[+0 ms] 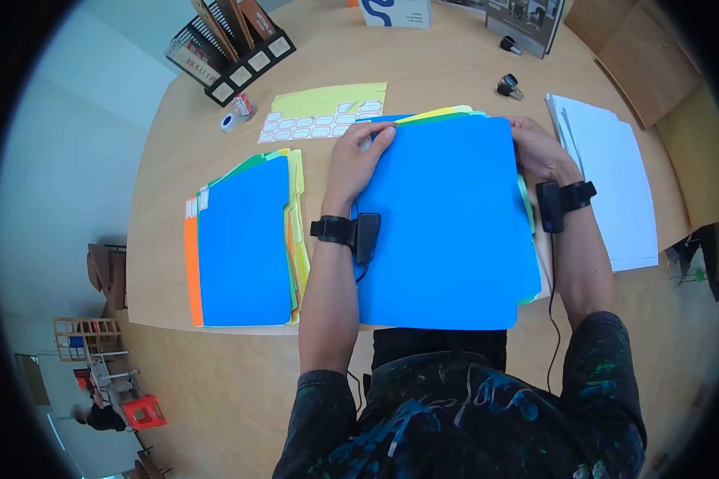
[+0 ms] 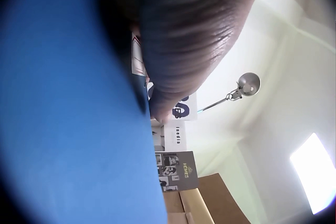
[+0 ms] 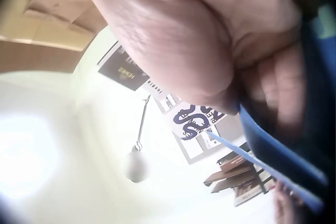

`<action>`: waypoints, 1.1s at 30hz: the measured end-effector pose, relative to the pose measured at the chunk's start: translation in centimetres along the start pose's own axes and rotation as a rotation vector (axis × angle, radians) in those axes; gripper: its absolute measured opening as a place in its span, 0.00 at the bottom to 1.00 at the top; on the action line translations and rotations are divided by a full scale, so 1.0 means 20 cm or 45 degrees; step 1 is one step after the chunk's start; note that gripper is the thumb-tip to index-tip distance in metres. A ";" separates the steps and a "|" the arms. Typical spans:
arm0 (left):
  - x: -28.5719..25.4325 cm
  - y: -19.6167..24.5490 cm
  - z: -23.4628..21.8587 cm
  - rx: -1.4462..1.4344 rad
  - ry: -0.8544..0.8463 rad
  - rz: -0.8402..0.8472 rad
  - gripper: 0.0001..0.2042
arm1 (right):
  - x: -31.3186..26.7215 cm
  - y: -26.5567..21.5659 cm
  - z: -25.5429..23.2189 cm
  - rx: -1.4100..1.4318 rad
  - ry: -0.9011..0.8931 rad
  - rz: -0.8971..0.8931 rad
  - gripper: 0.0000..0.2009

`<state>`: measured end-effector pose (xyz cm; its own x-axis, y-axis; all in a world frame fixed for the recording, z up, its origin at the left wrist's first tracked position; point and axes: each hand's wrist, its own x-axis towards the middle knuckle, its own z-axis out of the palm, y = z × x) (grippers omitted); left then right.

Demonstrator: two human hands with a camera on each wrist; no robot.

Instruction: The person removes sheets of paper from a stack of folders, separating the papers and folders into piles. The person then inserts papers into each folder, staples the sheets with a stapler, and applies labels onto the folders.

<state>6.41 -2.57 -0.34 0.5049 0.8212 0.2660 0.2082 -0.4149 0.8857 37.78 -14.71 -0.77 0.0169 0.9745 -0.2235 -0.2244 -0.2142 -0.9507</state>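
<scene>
A blue folder (image 1: 447,223) lies on top of a stack with green and yellow edges showing, at the table's front edge. The left hand (image 1: 361,160) grips its upper left corner, thumb on the blue face and fingers behind. At the upper right edge the right hand (image 1: 545,150) holds the stack, its fingers partly hidden behind it. In the right wrist view, blue edges (image 3: 273,169) stand apart below the right hand (image 3: 210,40). The left wrist view has the blue surface (image 2: 73,108) beside the left hand (image 2: 184,35).
A second folder stack (image 1: 244,239) lies left, white paper sheets (image 1: 615,184) right. Behind are label sheets (image 1: 303,128), a tape roll (image 1: 228,122), a small box (image 1: 244,106), black clips (image 1: 510,86), a file rack (image 1: 248,68) and standing books (image 1: 523,24). A person (image 1: 100,415) is far left.
</scene>
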 end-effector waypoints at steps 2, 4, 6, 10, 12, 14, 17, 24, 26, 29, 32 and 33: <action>-0.01 0.03 0.00 0.022 -0.032 0.016 0.19 | -0.05 -0.05 0.10 -0.046 0.056 -0.033 0.10; -0.01 0.05 0.01 -0.013 -0.064 -0.015 0.19 | -0.07 -0.06 0.13 -0.093 0.112 -0.069 0.10; -0.01 0.08 0.02 0.023 -0.070 -0.003 0.20 | -0.06 -0.06 0.13 -0.128 0.209 -0.152 0.12; -0.01 0.05 0.02 0.191 -0.038 0.200 0.21 | -0.06 -0.07 0.19 -0.157 0.268 -0.265 0.11; 0.00 0.02 0.02 0.308 -0.018 0.284 0.21 | -0.07 -0.08 0.23 -0.220 0.437 -0.199 0.11; 0.00 0.04 0.03 0.414 -0.004 0.373 0.20 | -0.05 -0.06 0.20 -0.229 0.428 -0.184 0.11; -0.01 0.09 0.03 0.284 -0.053 0.223 0.19 | -0.06 -0.07 0.21 -0.249 0.428 -0.194 0.11; -0.01 0.08 0.03 0.141 -0.075 0.118 0.16 | -0.06 -0.06 0.22 -0.340 0.447 -0.264 0.11; -0.01 0.07 0.03 0.101 -0.064 0.130 0.15 | -0.06 -0.07 0.22 -0.388 0.457 -0.260 0.11; -0.01 0.04 0.03 -0.119 -0.114 -0.039 0.14 | -0.07 -0.08 0.23 -0.421 0.445 -0.247 0.11; 0.01 0.03 0.02 -0.241 -0.079 0.065 0.15 | -0.06 -0.07 0.22 -0.417 0.423 -0.248 0.12; 0.01 0.02 -0.01 -0.328 -0.069 0.012 0.14 | -0.06 -0.06 0.21 -0.427 0.423 -0.254 0.12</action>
<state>6.43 -2.55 0.12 0.5516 0.7926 0.2597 -0.0129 -0.3032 0.9528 33.85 -15.29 1.58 0.3483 0.9367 -0.0354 0.1385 -0.0888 -0.9864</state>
